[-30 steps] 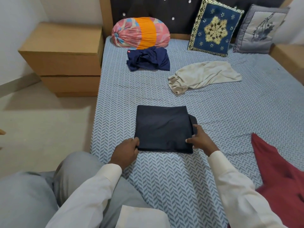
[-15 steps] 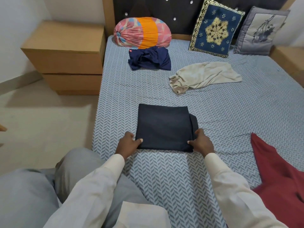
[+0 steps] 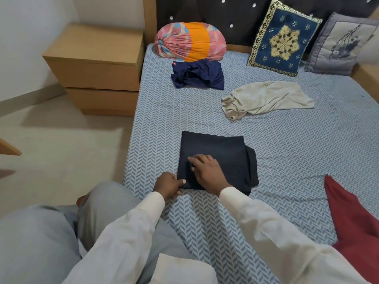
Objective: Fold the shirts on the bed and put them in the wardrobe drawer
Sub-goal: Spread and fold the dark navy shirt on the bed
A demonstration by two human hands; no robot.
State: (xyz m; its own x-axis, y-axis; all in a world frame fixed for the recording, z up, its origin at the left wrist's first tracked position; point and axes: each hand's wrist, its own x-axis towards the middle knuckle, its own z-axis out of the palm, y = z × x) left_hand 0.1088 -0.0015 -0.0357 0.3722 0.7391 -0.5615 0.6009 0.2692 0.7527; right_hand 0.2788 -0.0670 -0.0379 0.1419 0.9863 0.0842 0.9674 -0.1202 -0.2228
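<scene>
Palm-down, right hand atop shirt

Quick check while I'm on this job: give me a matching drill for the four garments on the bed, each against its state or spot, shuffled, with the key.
1. black shirt
2. navy shirt
3. cream shirt
4. red cloth

A. crumpled, just in front of the bolster
B. at the right edge of the bed, partly out of frame
C. folded, left hand pinching its near corner, right hand flat on top
D. loose and unfolded, mid-bed

Pairs: 1-C, 2-A, 3-D, 4-B
</scene>
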